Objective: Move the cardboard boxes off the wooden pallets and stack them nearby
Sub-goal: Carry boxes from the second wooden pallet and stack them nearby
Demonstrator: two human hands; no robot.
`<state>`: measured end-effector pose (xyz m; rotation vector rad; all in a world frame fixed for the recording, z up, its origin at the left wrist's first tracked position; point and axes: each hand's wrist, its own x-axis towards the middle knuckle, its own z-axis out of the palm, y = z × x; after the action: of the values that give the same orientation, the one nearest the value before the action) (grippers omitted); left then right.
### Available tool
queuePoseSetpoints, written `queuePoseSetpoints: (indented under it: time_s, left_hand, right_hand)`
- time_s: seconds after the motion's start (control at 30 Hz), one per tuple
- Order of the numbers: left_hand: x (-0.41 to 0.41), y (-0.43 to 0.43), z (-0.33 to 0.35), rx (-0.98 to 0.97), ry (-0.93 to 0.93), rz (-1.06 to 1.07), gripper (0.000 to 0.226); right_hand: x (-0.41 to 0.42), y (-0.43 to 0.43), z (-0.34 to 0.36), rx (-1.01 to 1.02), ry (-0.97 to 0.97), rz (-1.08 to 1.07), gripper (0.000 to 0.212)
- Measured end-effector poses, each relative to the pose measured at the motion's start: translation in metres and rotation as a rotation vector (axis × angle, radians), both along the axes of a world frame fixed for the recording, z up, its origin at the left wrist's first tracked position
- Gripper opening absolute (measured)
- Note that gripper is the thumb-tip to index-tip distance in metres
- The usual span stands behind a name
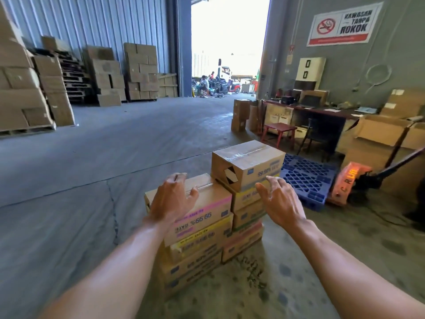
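Right in front of me the stack of boxes (pixel 207 229) is sitting on the floor in two columns, the right column rising one box higher, its top box (pixel 247 164) sitting slightly askew. My left hand (pixel 171 200) is reaching over the left column's top, and my right hand (pixel 281 203) is hanging just beside the right column. Behind the stack to the right a plastic pallet (pixel 308 178) is lying flat, with a pallet jack (pixel 351 180) standing at its right edge. Farther back, a stool (pixel 279 130) is standing before a desk (pixel 322 110). Far left, more boxes (pixel 20 88) are sitting on a wooden pallet (pixel 27 130).
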<state>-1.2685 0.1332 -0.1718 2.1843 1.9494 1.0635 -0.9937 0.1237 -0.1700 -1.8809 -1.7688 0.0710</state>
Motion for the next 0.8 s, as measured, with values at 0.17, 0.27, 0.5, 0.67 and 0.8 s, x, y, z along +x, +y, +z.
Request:
queuePoseSetpoints:
  time_s: [0.17,0.27,0.5,0.67,0.8]
  left_hand:
    - [-0.012,0.104,-0.029,-0.07,-0.008,0.005,0.054]
    - [-0.015,0.154,-0.053,-0.107,-0.04,0.005,0.053]
    - [-0.032,0.239,-0.134,-0.327,-0.095,0.146,0.06]
    - [-0.035,0.279,-0.197,-0.479,-0.194,0.385,0.062]
    - [-0.028,0.296,-0.244,-0.549,-0.26,0.535,0.065]
  right_hand:
    - [-0.02,0.107,-0.024,-0.058,0.052,-0.015,0.069]
    - [-0.027,0.164,-0.045,-0.104,0.058,-0.002,0.068]
    - [-0.035,0.294,-0.117,-0.291,0.051,0.117,0.064]
    - [-0.028,0.393,-0.184,-0.462,0.046,0.232,0.068]
    - [-0.02,0.443,-0.233,-0.596,0.017,0.29,0.067]
